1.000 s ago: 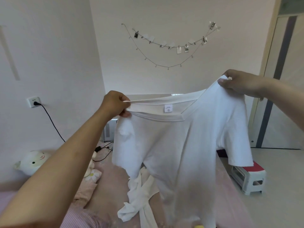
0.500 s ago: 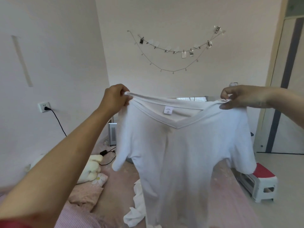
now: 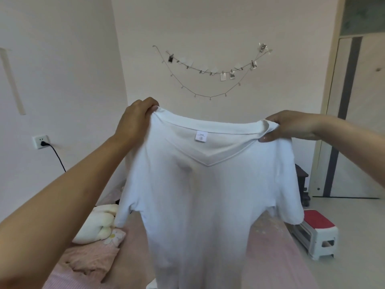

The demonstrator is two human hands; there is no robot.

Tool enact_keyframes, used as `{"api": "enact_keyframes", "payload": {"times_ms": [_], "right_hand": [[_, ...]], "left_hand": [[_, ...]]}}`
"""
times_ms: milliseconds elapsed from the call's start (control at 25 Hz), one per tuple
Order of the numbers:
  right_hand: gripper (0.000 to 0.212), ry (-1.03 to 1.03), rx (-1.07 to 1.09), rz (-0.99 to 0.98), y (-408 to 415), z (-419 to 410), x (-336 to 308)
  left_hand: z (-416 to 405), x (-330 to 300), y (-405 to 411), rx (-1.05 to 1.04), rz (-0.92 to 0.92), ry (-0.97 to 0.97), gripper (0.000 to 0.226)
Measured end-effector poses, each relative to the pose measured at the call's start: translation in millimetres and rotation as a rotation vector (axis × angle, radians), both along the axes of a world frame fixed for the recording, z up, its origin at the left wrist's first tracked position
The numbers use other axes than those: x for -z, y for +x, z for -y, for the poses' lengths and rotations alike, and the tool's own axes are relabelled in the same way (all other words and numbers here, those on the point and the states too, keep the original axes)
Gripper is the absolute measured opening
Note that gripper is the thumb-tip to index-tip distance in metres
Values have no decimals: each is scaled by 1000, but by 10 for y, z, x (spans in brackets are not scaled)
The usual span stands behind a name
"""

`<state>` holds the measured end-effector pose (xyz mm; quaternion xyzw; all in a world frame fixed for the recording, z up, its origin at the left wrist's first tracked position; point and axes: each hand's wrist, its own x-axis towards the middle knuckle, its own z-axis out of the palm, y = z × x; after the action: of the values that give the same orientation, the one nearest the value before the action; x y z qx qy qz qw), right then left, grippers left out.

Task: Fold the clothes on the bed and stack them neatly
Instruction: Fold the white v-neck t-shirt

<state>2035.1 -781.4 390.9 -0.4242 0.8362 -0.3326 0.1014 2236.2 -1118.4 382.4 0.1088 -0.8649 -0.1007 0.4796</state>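
Head cam: we've got the white V-neck tee leveled out now. A second ago the right side rode higher, and now both shoulders sit even, so it looks ready to lay flat on the pink bed for folding. Left hand and right hand each pinch a shoulder; the shirt hangs below them over the bed.

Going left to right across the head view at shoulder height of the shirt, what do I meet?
White wall socket with black plug → left hand gripping one shoulder → small white neck label of the white V-neck T-shirt → right hand pinching the other shoulder → pale wooden door frame.
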Motion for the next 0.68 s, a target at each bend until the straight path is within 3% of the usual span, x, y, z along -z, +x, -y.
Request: {"api": "enact_keyframes", "payload": {"times_ms": [120, 280, 480, 520, 680], "right_hand": [[25, -156, -72, 178, -41, -24, 25], [27, -308, -77, 300, -121, -65, 52], [30, -284, -90, 247, -233, -143, -114], [30, -278, -98, 244, -263, -177, -150], [25, -275, -43, 143, -303, -226, -228]], "left_hand": [[10, -92, 88, 135, 6, 10, 19], [7, -164, 226, 153, 4, -44, 26], [58, -175, 481, 10, 238, -318, 96], [111, -172, 510, -47, 284, -351, 97], [227, -188, 491, -73, 313, -239, 56]]}}
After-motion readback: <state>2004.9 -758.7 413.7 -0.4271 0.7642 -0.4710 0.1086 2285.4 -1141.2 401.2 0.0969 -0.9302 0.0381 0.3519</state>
